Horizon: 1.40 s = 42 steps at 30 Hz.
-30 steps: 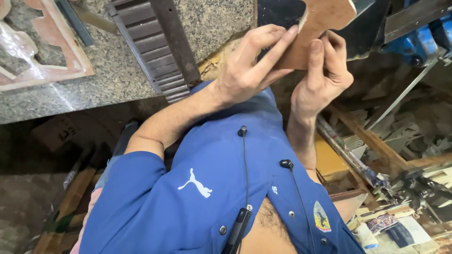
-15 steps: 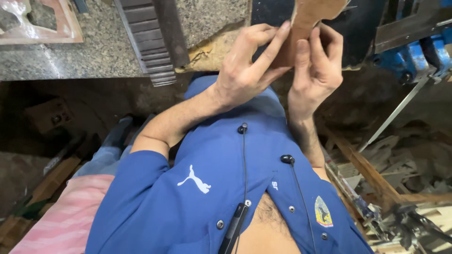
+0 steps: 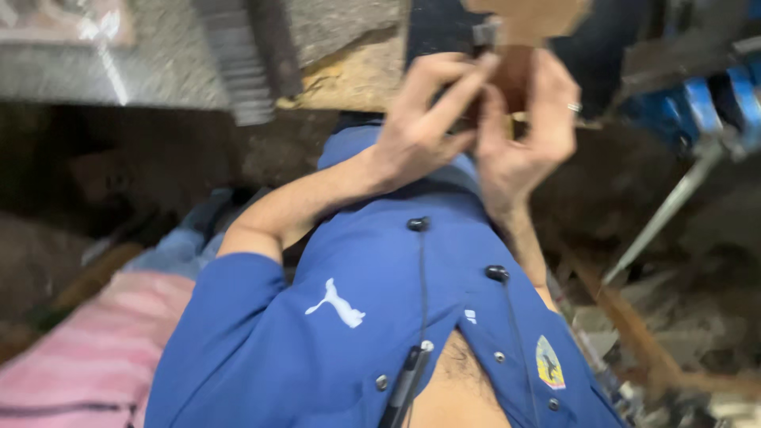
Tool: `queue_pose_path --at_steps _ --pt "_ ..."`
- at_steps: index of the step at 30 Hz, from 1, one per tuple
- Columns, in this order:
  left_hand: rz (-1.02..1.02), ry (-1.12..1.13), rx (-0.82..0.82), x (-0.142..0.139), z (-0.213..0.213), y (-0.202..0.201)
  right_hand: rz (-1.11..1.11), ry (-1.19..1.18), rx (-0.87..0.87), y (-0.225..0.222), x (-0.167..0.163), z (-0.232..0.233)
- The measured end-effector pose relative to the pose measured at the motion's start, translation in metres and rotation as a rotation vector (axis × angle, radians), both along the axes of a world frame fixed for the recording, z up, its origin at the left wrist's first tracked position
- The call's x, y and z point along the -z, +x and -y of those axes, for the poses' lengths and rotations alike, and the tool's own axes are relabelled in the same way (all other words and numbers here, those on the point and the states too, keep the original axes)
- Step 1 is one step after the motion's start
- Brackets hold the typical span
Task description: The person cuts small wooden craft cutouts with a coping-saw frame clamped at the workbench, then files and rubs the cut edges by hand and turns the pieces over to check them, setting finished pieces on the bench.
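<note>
Nearest the camera is the person's own chest in a blue shirt (image 3: 333, 333) with snap buttons, open at the neck, and a small white animal figure printed on the left side of it; two thin black cables run down the front. At the lower left lies a pink striped cloth (image 3: 87, 357), blurred. Beyond the shirt both forearms reach up and away toward the edge of a speckled stone countertop (image 3: 158, 71). The left hand (image 3: 424, 119) has its fingers (image 3: 468, 79) stretched forward and curled over the lower end of a flat brown wooden piece (image 3: 527, 20), its thumb tucked under. The right hand (image 3: 527, 131), with a ring on one finger, closes on the same lower end from the other side, so the two hands meet around it, touching each other. The wooden piece stands up out of the grip and rises past the fingertips to the top edge of the view, where its wider head is cut off; only its narrow lower part sits between the hands, and the blur hides just how the fingers press it. On the countertop to the left, a grey ribbed bar (image 3: 242, 55) lies reaching over the near edge. Far right, a blue clamp-like tool (image 3: 705, 103) and a slanting metal rod (image 3: 666, 214) show, both blurred.
</note>
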<state>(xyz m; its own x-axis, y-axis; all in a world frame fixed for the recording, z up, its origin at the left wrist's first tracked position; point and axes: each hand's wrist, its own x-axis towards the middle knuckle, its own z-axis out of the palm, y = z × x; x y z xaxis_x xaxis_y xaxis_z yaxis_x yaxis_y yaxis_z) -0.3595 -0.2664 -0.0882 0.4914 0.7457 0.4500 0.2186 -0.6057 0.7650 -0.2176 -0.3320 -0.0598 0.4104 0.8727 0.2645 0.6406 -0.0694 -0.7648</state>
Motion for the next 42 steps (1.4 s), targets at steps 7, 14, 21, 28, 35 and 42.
queue_pose_path --at_steps 7,14,21,28,35,42 --pt "0.219 -0.407 0.183 0.011 -0.004 -0.02 0.2 0.055 -0.175 -0.005 -0.018 -0.01" --pt "0.36 -0.684 0.281 0.019 -0.006 -0.032 0.177 -0.028 -0.44 0.019 -0.015 -0.013" --pt "0.765 -0.88 0.361 0.017 -0.025 -0.031 -0.028 0.002 -0.399 0.006 -0.017 -0.012" --pt "1.011 -1.262 0.567 0.023 -0.044 -0.028 0.097 0.04 -0.433 -0.003 -0.029 -0.012" --pt "0.894 -1.271 0.735 0.037 -0.049 -0.027 0.144 0.014 -0.514 0.006 -0.045 -0.01" --pt "0.839 -1.31 0.828 0.047 -0.055 -0.035 0.171 0.08 -0.587 0.003 -0.044 -0.014"
